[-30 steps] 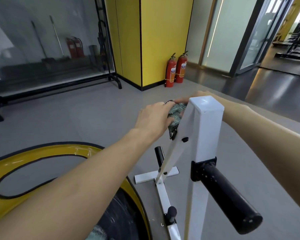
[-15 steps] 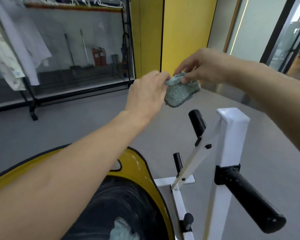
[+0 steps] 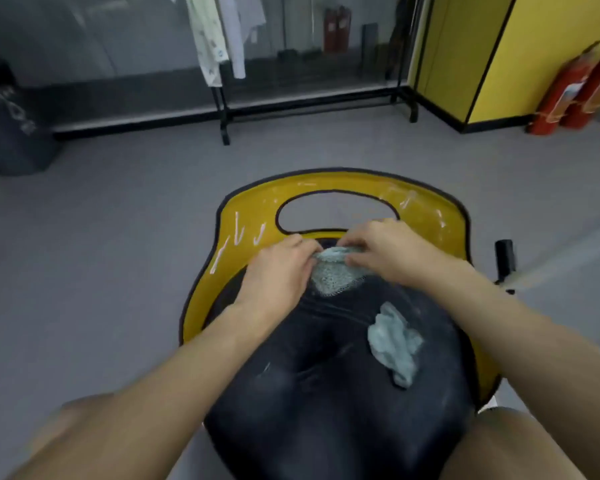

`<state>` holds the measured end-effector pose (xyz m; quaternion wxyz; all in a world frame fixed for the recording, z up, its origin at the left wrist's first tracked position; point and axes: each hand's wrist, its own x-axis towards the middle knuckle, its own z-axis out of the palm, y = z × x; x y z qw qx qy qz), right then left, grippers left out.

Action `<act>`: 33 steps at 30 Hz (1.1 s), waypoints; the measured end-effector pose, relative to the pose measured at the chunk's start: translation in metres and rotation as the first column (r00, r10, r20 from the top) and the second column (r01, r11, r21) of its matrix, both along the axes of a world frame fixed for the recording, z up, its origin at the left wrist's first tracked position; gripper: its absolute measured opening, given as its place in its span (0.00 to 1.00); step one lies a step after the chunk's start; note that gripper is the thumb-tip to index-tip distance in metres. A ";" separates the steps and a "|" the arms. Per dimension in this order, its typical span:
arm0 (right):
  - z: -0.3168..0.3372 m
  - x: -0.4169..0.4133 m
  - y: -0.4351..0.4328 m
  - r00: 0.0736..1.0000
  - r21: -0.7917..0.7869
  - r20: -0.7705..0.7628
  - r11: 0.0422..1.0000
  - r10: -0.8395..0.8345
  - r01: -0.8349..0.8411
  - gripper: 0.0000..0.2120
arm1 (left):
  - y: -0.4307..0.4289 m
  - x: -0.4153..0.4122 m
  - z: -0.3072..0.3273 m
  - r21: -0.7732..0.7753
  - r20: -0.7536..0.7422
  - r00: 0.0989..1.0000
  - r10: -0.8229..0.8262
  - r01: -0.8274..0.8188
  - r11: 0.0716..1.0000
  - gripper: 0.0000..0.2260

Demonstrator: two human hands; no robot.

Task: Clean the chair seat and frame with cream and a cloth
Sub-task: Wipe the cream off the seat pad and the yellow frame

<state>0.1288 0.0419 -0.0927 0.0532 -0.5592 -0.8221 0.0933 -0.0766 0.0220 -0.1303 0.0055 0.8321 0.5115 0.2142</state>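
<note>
The chair has a black padded seat (image 3: 312, 386) and a yellow backrest frame (image 3: 426, 202) with a handle hole and streaks of white cream. A grey-green knitted cloth (image 3: 333, 273) lies at the far end of the seat, by the backrest. My left hand (image 3: 278, 271) grips the cloth's left edge and my right hand (image 3: 385, 251) grips its right edge; both press it onto the seat. A second crumpled pale blue cloth (image 3: 394, 344) lies loose on the right side of the seat.
Grey floor surrounds the chair. A clothes rack (image 3: 222, 98) with hanging garments stands ahead before a glass wall. Two red fire extinguishers (image 3: 575, 91) lean by the yellow wall at right. A black bin (image 3: 11, 133) sits far left. A white frame bar (image 3: 561, 254) blurs at right.
The view swung left from the white frame to the chair. Both hands carried the knitted cloth down from the air onto the far end of the seat.
</note>
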 end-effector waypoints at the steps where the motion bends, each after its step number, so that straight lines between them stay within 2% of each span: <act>1: -0.026 -0.015 -0.010 1.000 0.006 0.000 1.000 0.013 -0.013 0.12 | -0.012 -0.015 -0.022 -0.048 -0.015 1.000 0.017 -0.018 0.999 0.09; 5: -0.115 -0.057 -0.063 0.999 -0.063 -0.001 0.997 0.044 -0.043 0.10 | -0.059 -0.054 -0.095 -0.200 -0.133 0.991 0.005 -0.032 0.979 0.08; 8: -0.158 -0.068 -0.104 0.993 -0.207 -0.004 0.972 0.117 -0.115 0.07 | -0.088 -0.068 -0.129 -0.341 -0.216 0.966 -0.141 0.061 0.938 0.10; 10: -0.173 -0.068 -0.123 0.990 -0.268 -0.003 0.953 0.143 -0.139 0.10 | -0.100 -0.075 -0.139 -0.403 -0.212 0.955 -0.206 0.106 0.909 0.12; 14: -0.193 -0.068 -0.135 0.989 -0.168 -0.098 0.977 0.114 -0.129 0.16 | -0.100 -0.092 -0.143 -0.439 -0.150 0.964 -0.221 0.136 0.888 0.19; 16: -0.208 -0.072 -0.138 0.983 -0.121 -0.072 0.977 0.170 -0.178 0.19 | -0.094 -0.100 -0.148 -0.421 -0.160 0.970 -0.182 0.100 0.902 0.19; 18: -0.224 -0.077 -0.139 0.977 -0.137 0.004 0.968 0.214 -0.212 0.22 | -0.086 -0.109 -0.155 -0.451 -0.236 0.962 -0.134 0.014 0.893 0.24; 20: -0.235 -0.084 -0.133 0.980 -0.174 0.064 0.969 0.190 -0.177 0.25 | -0.078 -0.118 -0.161 -0.504 -0.332 0.938 -0.099 -0.087 0.859 0.32; 22: -0.240 -0.096 -0.115 0.980 -0.173 0.096 0.972 0.177 -0.159 0.25 | -0.072 -0.127 -0.162 -0.536 -0.368 0.928 -0.057 -0.161 0.829 0.36; 29: -0.237 -0.161 0.013 0.994 -0.214 0.087 0.976 0.061 -0.041 0.26 | -0.067 -0.145 -0.164 -0.551 -0.392 0.920 -0.034 -0.205 0.809 0.37; 31: -0.240 -0.173 0.022 0.996 -0.218 0.079 0.976 0.039 -0.021 0.26 | -0.065 -0.147 -0.164 -0.554 -0.386 0.922 -0.035 -0.201 0.808 0.37; 33: -0.242 -0.170 -0.005 0.991 -0.177 0.100 0.982 0.086 -0.067 0.28 | -0.064 -0.147 -0.164 -0.570 -0.366 0.930 -0.027 -0.201 0.797 0.38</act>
